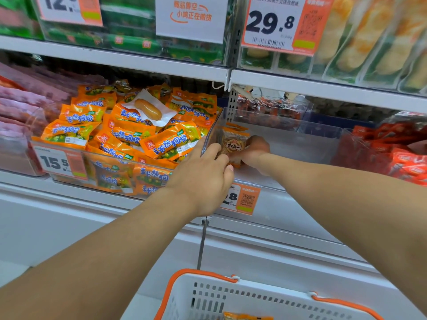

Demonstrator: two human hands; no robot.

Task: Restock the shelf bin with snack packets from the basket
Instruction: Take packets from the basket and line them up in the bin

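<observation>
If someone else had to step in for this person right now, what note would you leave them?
Left hand: at the front left corner of the clear shelf bin, fingers curled on the stack of snack packets.
Right hand: inside the bin, gripping the same stack from the right.
Done: a first small stack stands against the bin's left wall; the rest of the bin looks bare.
Left: let go and fetch more from the white basket below, where at least one orange packet shows. Keep filling rightward.
</observation>
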